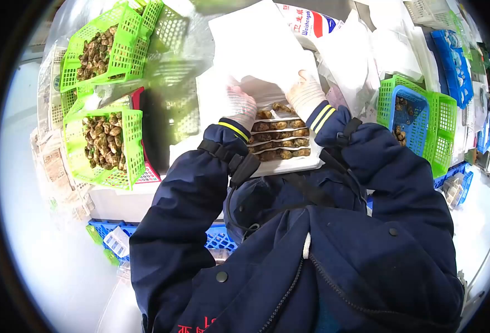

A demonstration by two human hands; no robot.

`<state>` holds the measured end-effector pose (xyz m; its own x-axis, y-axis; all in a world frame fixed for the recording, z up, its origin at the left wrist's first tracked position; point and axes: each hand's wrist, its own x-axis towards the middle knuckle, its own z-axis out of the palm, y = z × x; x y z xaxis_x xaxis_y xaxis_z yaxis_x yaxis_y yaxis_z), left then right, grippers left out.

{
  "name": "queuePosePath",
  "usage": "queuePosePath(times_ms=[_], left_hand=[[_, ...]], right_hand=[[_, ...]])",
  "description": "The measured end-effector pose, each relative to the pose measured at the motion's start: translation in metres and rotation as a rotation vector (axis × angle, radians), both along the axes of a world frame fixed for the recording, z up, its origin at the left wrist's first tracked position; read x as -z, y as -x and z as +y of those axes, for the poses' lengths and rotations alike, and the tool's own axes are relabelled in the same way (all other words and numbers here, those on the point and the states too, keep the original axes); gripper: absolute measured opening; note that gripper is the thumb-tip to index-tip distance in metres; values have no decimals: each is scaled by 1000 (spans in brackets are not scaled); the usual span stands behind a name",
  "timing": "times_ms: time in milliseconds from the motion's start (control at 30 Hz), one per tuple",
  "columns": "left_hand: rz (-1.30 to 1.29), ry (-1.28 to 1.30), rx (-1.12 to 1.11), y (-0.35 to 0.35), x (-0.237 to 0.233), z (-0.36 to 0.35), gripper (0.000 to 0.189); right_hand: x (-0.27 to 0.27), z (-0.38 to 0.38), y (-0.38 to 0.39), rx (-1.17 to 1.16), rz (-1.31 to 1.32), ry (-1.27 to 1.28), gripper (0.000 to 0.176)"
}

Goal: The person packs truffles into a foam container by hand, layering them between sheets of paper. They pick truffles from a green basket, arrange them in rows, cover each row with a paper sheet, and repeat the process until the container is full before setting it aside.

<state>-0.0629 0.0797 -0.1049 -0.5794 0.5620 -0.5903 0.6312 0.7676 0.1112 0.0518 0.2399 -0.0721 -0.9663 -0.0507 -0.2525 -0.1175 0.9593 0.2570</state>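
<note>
A large white paper sheet (253, 47) rises in front of me, its lower edge between my two hands. My left hand (240, 106), in a whitish glove with fingertips showing pink, pinches that edge on the left. On the right, my right hand (305, 93), gloved the same way, grips the sheet with its thumb up. Below them sits a white foam box (289, 166). Brown, knobbly mushroom- or tuber-like pieces (278, 135) lie inside in several rows, with white paper strips between the rows. The sheet and my hands hide the box's far part.
Green baskets of brown pieces stand at left, one near (131, 161) and one farther (128, 50). At right, a blue basket (411, 119) sits in a green basket (442, 133). White paper (350, 55) and a printed tissue pack (311, 22) lie beyond the box.
</note>
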Motion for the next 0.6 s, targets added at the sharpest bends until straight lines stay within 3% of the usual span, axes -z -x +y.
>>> queuePosePath(times_ms=[167, 267, 367, 467, 533, 567, 600], left_hand=[[395, 205, 495, -6, -27, 3, 22], [468, 185, 559, -9, -29, 2, 21], [477, 96, 560, -10, -34, -5, 18], [428, 102, 515, -21, -41, -14, 14], [380, 111, 463, -26, -42, -19, 14], [384, 112, 464, -24, -16, -28, 14], [747, 71, 567, -22, 37, -46, 13]], right_hand=[[7, 4, 3, 24, -48, -14, 16], [17, 8, 1, 52, 7, 122, 16], [-9, 6, 1, 140, -138, 160, 19], [-45, 8, -10, -60, 17, 144, 25], [-45, 4, -11, -42, -109, 146, 25], [-46, 2, -10, -27, -232, 147, 25], [-52, 0, -12, -68, -205, 153, 26]])
